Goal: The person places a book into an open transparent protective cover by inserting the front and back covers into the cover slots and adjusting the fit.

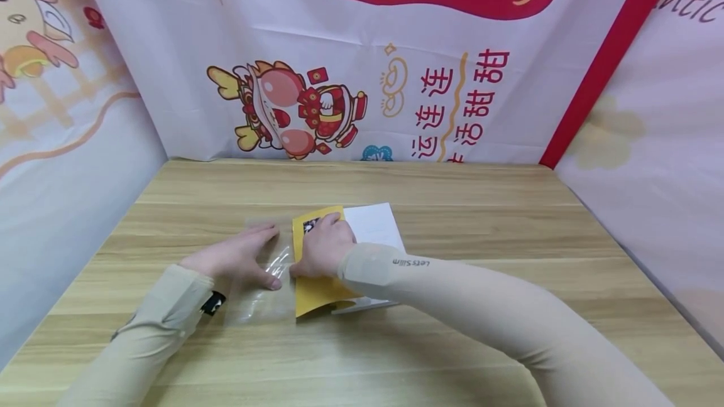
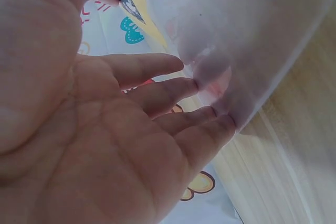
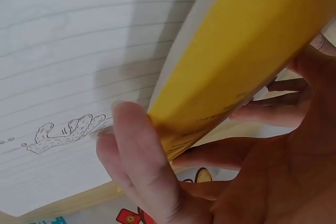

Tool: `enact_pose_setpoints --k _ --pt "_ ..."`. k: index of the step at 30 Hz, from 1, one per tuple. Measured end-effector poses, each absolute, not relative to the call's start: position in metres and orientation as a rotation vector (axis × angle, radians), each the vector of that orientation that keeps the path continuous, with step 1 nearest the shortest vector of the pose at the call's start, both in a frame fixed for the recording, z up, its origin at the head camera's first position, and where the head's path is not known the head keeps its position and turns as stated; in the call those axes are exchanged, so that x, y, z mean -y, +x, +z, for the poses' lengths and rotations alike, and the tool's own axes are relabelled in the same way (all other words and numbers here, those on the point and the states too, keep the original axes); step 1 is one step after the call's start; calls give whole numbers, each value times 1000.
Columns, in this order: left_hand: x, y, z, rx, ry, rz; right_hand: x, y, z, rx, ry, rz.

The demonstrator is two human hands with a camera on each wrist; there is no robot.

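Lettering "Let's Slim" (image 1: pixel 411 262) on right sleeve (image 1: pixel 469 297) by notebook (image 1: pixel 371 226)

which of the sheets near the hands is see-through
The clear plastic sheet at the left hand: the wooden tabletop shows through it, whereas the yellow cover and white lined page hide what lies beneath.
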State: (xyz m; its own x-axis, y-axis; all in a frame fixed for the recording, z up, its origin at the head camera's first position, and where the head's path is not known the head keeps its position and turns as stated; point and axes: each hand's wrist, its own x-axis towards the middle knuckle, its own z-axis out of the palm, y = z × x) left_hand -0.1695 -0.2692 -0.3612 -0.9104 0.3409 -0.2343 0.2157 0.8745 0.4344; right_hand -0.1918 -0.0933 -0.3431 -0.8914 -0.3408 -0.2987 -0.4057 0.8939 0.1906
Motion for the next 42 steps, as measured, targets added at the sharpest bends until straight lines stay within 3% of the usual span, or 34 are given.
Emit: enact_pose_setpoints --k 42 --pt "269 -172 -361 -2727 410 572 102 -193 -352 -2843 -480 442"
